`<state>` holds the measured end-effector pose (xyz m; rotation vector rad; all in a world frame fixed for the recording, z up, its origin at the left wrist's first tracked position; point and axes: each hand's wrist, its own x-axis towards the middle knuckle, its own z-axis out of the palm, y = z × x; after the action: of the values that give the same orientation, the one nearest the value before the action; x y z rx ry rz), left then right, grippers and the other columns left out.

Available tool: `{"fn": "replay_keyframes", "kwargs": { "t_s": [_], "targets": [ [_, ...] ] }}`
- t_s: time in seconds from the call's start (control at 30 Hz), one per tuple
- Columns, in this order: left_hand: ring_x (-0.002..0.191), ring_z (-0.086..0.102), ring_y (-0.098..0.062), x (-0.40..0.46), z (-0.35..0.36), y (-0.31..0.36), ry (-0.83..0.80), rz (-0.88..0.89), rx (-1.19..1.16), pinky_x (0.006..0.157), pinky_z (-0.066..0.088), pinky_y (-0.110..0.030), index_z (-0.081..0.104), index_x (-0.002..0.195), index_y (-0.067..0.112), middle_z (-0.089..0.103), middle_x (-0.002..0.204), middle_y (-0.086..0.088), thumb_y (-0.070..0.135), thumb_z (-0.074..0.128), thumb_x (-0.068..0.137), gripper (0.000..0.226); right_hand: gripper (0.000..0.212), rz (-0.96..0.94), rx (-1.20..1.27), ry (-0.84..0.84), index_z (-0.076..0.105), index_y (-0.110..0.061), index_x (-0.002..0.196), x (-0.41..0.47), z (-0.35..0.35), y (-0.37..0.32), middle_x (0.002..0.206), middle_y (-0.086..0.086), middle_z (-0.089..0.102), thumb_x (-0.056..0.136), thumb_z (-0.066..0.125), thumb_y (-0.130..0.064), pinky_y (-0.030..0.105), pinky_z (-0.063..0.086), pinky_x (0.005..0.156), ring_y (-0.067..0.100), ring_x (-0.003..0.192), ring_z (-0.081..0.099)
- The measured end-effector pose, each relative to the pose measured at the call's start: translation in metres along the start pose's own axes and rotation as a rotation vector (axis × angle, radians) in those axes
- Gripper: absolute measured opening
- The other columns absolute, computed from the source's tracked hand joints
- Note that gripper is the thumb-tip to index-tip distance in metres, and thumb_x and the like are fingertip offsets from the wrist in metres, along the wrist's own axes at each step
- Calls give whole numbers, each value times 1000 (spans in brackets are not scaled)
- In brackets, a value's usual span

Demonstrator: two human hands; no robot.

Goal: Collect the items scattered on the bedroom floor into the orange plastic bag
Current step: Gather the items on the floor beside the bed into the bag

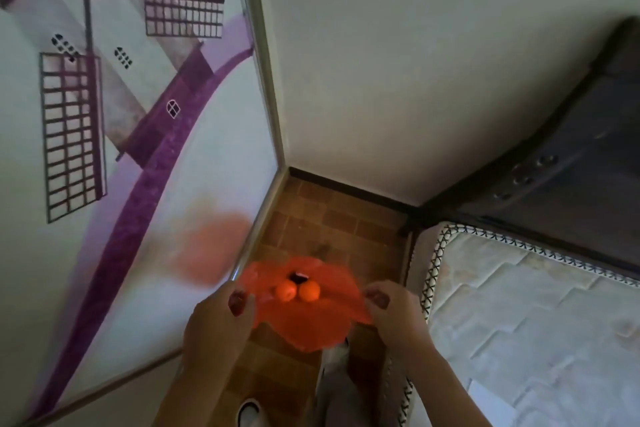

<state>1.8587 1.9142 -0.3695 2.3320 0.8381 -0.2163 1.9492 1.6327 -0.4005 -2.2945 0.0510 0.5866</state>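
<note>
The bag (311, 319) hangs between the left hand (221, 315) and right hand (391, 308), above the floor (322, 222); two balls (298, 290) lie inside. The mattress (540, 305) lies right.

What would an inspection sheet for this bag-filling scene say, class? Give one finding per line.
Surface: brown tiled floor, bare where visible.
Job's things: orange plastic bag held open; two orange balls and a dark item inside.
Clutter: nothing seen on the floor.
Grippers: left hand and right hand each pinch the bag's rim.
Cables: nothing seen.
Surroundings: windmill-printed wardrobe door, mattress, dark headboard.
</note>
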Motion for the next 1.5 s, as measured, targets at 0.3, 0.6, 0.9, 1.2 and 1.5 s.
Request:
{"fn": "replay_keyframes", "kwargs": {
  "t_s": [0.3, 0.6, 0.9, 1.2, 1.5],
  "targets": [
    [71, 68, -11, 51, 90, -54, -37, 42, 42, 68, 61, -34, 74, 101, 25, 73, 81, 10, 33, 74, 90, 15, 25, 39, 0, -10, 75, -32, 91, 27, 71, 79, 88, -25, 68, 87, 76, -7, 2, 44, 69, -14, 87, 62],
    [63, 62, 2, 106, 184, -112, -77, 218, 38, 57, 58, -26, 66, 91, 34, 64, 73, 20, 31, 73, 93, 7, 20, 80, -5, 96, 77, -29, 98, 71, 137, 161, 93, -19, 69, 91, 72, -11, 8, 47, 72, -7, 91, 61],
    [67, 59, 4, 144, 289, -164, -27, 309, -25, 60, 41, -11, 71, 109, 22, 62, 78, 18, 26, 76, 91, 19, 12, -103, -124, 107, 73, -28, 104, 127, 215, 246, 100, -21, 62, 95, 70, -20, 18, 54, 78, -2, 91, 63],
    [125, 54, -19, 217, 402, -206, -16, 610, 1, 97, 52, -34, 70, 133, 21, 53, 135, -1, 25, 49, 103, 36, 37, -500, -501, 32, 68, -24, 127, 229, 282, 307, 130, -7, 60, 102, 51, -45, 37, 47, 102, 12, 122, 54],
    [144, 36, -23, 306, 502, -227, -233, 736, 361, 116, 38, -48, 59, 141, 28, 43, 155, 2, 44, 61, 95, 49, 57, -605, -724, -140, 58, -24, 142, 304, 360, 371, 158, 2, 43, 96, 56, -57, 49, 27, 118, 25, 147, 35]
  ]
}}
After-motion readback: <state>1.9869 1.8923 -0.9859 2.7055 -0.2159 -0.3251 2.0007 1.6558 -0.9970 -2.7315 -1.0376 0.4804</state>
